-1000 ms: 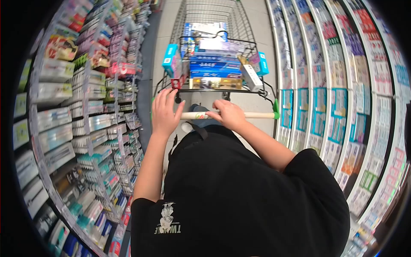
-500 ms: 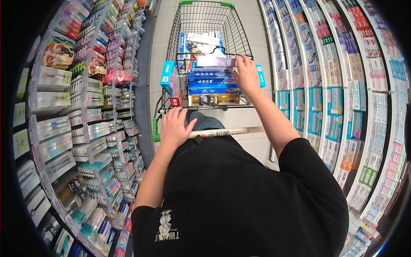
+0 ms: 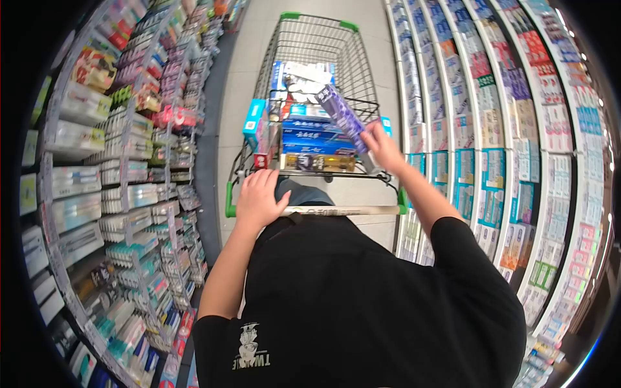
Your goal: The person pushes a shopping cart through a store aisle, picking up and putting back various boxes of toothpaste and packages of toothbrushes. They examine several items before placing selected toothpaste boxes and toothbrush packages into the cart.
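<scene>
A purple box [image 3: 341, 115] slants over the child-seat end of the shopping cart [image 3: 323, 24], its lower right end in my right hand [image 3: 383, 147], whose fingers close on it. Below it lie blue boxes [image 3: 314, 138] and a dark and gold pack [image 3: 317, 161]. My left hand [image 3: 259, 197] rests with fingers spread near the left end of the white handle [image 3: 343, 210], at the cart's rear edge. At the cart's left side stands a teal box [image 3: 254, 123]. Further forward, white papers [image 3: 309, 72] lie on more packages.
Racks of hanging toothbrush packs [image 3: 139, 194] line the left side. On the right, long shelves [image 3: 479, 161] hold rows of boxed goods. Pale floor tiles [image 3: 375, 39] show around the cart.
My right hand has lifted the purple box out from among the packages and tilted it. The cart's handle now shows further to the right. My left hand has stayed near the handle.
</scene>
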Available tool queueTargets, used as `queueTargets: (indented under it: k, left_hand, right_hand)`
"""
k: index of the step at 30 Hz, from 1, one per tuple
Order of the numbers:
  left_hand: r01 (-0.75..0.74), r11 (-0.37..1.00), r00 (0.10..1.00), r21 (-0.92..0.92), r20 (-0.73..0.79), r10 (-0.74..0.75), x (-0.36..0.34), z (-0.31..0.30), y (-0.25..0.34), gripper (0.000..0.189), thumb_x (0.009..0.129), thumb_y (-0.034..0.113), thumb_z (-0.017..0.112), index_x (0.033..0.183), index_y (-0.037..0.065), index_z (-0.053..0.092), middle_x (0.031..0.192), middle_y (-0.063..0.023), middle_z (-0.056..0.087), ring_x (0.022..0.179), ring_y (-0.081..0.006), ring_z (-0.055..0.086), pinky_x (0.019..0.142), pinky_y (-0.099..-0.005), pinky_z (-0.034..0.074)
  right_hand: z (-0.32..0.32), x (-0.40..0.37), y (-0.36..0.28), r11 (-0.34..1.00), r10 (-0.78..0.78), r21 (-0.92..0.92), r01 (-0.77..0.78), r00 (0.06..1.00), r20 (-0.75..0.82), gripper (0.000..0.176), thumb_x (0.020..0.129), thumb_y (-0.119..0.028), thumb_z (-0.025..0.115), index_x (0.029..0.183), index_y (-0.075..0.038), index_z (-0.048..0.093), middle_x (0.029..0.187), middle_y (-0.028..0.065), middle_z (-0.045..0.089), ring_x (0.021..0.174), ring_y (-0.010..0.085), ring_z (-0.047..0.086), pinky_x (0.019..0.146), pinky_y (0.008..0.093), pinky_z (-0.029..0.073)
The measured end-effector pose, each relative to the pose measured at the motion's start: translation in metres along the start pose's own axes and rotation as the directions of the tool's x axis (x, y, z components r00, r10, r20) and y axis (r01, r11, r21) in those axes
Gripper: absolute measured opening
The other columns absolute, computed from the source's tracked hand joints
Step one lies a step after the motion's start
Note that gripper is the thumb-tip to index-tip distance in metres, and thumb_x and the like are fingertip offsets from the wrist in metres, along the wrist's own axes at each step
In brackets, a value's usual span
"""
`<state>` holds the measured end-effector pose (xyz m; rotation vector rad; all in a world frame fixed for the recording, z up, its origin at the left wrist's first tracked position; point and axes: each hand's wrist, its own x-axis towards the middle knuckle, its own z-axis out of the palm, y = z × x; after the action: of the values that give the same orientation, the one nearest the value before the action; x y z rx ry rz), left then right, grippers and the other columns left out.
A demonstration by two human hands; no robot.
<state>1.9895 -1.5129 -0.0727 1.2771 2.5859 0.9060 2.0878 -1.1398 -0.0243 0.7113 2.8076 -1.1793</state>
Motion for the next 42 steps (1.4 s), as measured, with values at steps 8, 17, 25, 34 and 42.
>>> queueTargets:
  k: [8,17,25,34,42]
  left_hand:
    - [-0.044,0.995,0.999,0.091,0.028,0.042,0.021,0.013,-0.009,0.060,0.091,0.041,0.071,0.135,0.001,0.063,0.132,-0.0163,0.065,0.130,-0.0331,0.057,0.115,-0.0484,0.039]
    - [-0.008,0.991,0.989,0.137,0.145,-0.012,0.067,0.014,-0.003,0.064,0.096,0.047,0.065,0.141,0.003,0.060,0.143,-0.0180,0.061,0.138,-0.0338,0.053,0.122,-0.0497,0.033]
    - [0.046,0.986,0.987,0.162,0.147,-0.071,0.108,0.031,0.015,0.060,0.097,0.048,0.063,0.140,0.007,0.062,0.142,-0.0160,0.062,0.136,-0.0333,0.054,0.117,-0.0481,0.039]
    - [0.034,0.976,0.979,0.215,0.191,-0.076,0.157,0.067,0.071,0.067,0.097,0.054,0.062,0.145,0.006,0.060,0.147,-0.0154,0.059,0.139,-0.0326,0.052,0.118,-0.0450,0.038]
    - [0.036,0.973,0.955,0.226,0.280,-0.100,0.217,0.087,0.093,0.070,0.097,0.054,0.062,0.150,0.009,0.056,0.156,-0.0169,0.053,0.145,-0.0340,0.048,0.121,-0.0465,0.035]
  right_hand:
    - [0.049,-0.130,0.035,0.978,0.054,-0.176,-0.115,0.946,-0.319,0.051,0.100,-0.041,0.068,0.134,-0.008,0.047,0.107,0.0273,0.070,0.092,0.0490,0.070,0.079,0.0538,0.055]
    - [0.047,-0.106,0.060,0.994,-0.012,-0.107,-0.038,0.903,-0.430,0.048,0.100,-0.041,0.069,0.130,-0.007,0.051,0.101,0.0246,0.072,0.085,0.0443,0.072,0.074,0.0505,0.057]
    - [-0.026,-0.092,0.050,0.472,0.365,0.858,0.200,0.842,-0.397,0.034,0.104,-0.010,0.067,0.125,-0.001,0.042,0.110,0.0150,0.071,0.088,0.0276,0.077,0.076,0.0364,0.066]
    - [-0.162,-0.169,0.047,0.426,0.294,0.869,0.254,0.869,-0.398,0.054,0.099,-0.005,0.070,0.142,0.000,0.039,0.123,0.0154,0.066,0.109,0.0315,0.074,0.097,0.0399,0.062]
    - [-0.227,-0.205,0.105,0.477,0.274,0.844,0.245,0.871,-0.407,0.074,0.093,-0.009,0.079,0.152,-0.001,0.035,0.124,0.0182,0.067,0.108,0.0333,0.074,0.094,0.0430,0.061]
